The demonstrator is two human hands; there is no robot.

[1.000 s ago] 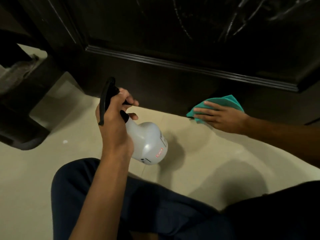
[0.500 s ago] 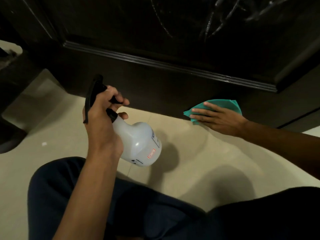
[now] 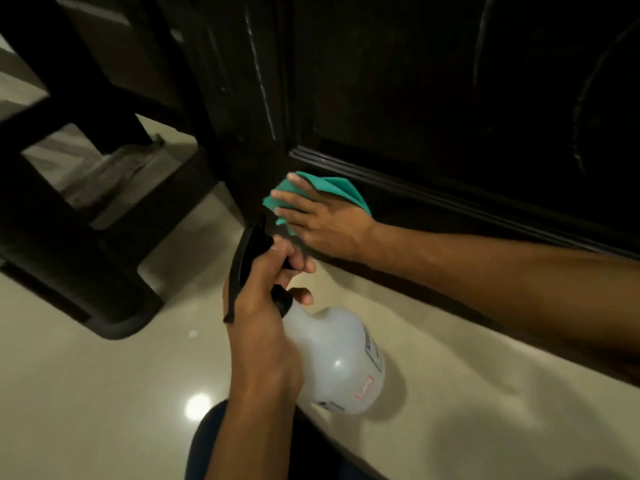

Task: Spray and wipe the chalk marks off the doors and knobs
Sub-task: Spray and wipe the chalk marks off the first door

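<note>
Person crouched low at the door [image 3: 433, 98], which fills the upper right of the frame.

Right hand [image 3: 322, 223], centre frame: fingers straight and slightly spread, flat on the cloth [image 3: 341, 187], pressing it to the door's bottom rail just below the moulding. The teal cloth shows above and left of the fingers; the rest is under the palm.

Left hand [image 3: 263, 306], just below the right: fingers curled round the neck and black trigger head of the bottle [image 3: 336, 362]. Index finger seems to lie on the trigger; squeezed or not, cannot tell. Bottle body is translucent white, tilted, base toward lower centre, held above the floor [image 3: 104, 393]. Nozzle points up-left, close beside the right hand's fingertips.

Chalk marks [image 3: 263, 95]: one pale streak runs down the door's left stile, upper centre; fainter arcs at the upper right of the panel. All lie well above the cloth, not yet wiped.

Dark furniture [image 3: 69, 220] stands at left, near the door's edge.

Risks, as I judge them:
- Nozzle so near the right hand: a squeeze now would likely wet fingers and cloth, not the marks.
- Glossy floor below; run-off from the door could leave a slick patch by the person's knee.
- A flat-palm press gives no hold on the cloth; a fast stroke over the moulding may bunch it or leave it behind.
- Dim light on dark wood: faint arcs are easily missed.
</note>
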